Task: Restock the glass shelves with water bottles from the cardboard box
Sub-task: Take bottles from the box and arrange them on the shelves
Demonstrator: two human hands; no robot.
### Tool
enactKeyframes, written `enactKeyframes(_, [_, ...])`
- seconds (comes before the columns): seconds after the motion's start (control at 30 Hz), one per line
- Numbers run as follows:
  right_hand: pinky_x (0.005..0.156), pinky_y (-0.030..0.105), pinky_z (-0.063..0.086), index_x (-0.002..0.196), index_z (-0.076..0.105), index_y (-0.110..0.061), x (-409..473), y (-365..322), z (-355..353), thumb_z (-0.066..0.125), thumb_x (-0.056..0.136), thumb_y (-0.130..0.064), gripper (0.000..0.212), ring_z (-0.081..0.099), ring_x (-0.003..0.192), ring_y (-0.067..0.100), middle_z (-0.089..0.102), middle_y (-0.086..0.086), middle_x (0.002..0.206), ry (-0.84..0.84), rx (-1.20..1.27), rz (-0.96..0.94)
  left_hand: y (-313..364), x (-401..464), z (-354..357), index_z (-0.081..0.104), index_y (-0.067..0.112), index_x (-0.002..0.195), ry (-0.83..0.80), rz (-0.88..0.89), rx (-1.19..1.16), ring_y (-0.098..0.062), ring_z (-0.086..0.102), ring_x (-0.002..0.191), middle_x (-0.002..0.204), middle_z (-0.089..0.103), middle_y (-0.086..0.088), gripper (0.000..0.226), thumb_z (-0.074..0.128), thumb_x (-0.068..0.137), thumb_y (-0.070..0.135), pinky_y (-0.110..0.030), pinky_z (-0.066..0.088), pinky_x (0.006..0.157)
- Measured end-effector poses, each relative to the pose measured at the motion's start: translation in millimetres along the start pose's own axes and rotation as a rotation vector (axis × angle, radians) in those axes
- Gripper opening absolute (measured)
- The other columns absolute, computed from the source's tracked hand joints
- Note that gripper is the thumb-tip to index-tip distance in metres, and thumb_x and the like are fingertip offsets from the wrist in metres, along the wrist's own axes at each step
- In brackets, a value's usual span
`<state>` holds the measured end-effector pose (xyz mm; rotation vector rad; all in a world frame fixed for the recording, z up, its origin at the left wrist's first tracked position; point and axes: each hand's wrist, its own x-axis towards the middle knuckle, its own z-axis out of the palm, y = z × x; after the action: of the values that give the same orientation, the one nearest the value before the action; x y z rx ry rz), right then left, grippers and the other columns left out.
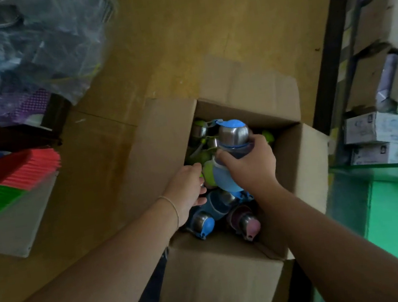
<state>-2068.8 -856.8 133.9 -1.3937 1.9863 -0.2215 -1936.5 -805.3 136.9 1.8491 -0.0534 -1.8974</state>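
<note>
An open cardboard box (226, 273) stands on the floor in the middle of the view, with several water bottles lying inside. My right hand (252, 166) grips a blue bottle (229, 151) with a steel band and blue cap, lifted above the others. My left hand (185, 186) reaches into the box's left side, fingers curled down among the green bottles (207, 172); what it holds is hidden. A blue-capped bottle (203, 223) and a pink-capped bottle (247, 222) lie near the box's front. A glass shelf (386, 169) edge shows at the right.
Small white boxes (373, 130) sit on the glass shelf, with torn cardboard cartons (381, 28) stacked beyond. A clear plastic bag of goods (22, 48) fills the upper left. Red and green ribbed items (14, 183) lie in a carton at the left. Brown floor lies beyond the box.
</note>
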Motion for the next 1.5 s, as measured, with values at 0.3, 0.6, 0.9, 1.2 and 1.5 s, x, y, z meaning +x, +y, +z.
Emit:
enactKeyframes(0.3, [0.071, 0.025, 0.05, 0.11, 0.051, -0.025, -100, -24, -151, 0.081, 0.062, -0.052, 0.063, 0.059, 0.088, 0.003, 0.059, -0.014, 0.097, 0.067, 0.235, -0.017, 15, -128, 62, 0.056, 0.017, 0.11, 0.01, 0.1, 0.03, -0.02, 0.058, 0.086, 0.107, 0.06, -0.008, 0.029, 0.039, 0.101, 0.039, -0.034, 0.051, 0.07])
enactKeyframes(0.6, [0.058, 0.011, 0.031, 0.103, 0.05, -0.021, -198, -46, -364, 0.083, 0.067, -0.045, 0.055, 0.051, 0.084, 0.009, 0.053, -0.012, 0.091, 0.27, 0.232, -0.208, 54, -316, 150, 0.058, 0.012, 0.087, -0.159, 0.425, 0.108, -0.019, 0.054, 0.071, 0.085, 0.06, -0.009, 0.036, 0.033, 0.103, 0.031, -0.034, 0.048, 0.067])
enactKeyframes(0.9, [0.057, 0.021, 0.034, 0.1, 0.05, -0.021, -277, -75, -533, 0.081, 0.066, -0.047, 0.053, 0.05, 0.078, 0.007, 0.049, -0.015, 0.085, 0.503, 0.258, -0.353, 116, -481, 232, 0.057, 0.012, 0.089, -0.288, 0.752, 0.269, -0.025, 0.057, 0.081, 0.093, 0.058, -0.011, 0.026, 0.042, 0.1, 0.031, -0.035, 0.049, 0.066])
enactKeyframes(1.2, [0.061, 0.027, 0.046, 0.088, 0.061, -0.023, -361, -95, -669, 0.079, 0.062, -0.05, 0.042, 0.06, 0.079, 0.015, 0.063, -0.007, 0.084, 0.737, 0.312, -0.327, 140, -622, 305, 0.06, 0.003, 0.106, -0.527, 1.011, 0.378, -0.028, 0.061, 0.084, 0.1, 0.066, -0.018, 0.036, 0.039, 0.101, 0.031, -0.035, 0.048, 0.068])
enactKeyframes(1.5, [0.073, 0.033, 0.056, 0.092, 0.064, -0.019, -430, -41, -755, 0.081, 0.058, -0.053, 0.052, 0.065, 0.083, 0.016, 0.069, 0.0, 0.086, 0.948, 0.298, -0.249, 111, -707, 378, 0.06, 0.005, 0.102, -0.816, 0.994, 0.514, -0.029, 0.061, 0.082, 0.094, 0.065, -0.016, 0.035, 0.04, 0.1, 0.034, -0.041, 0.05, 0.079])
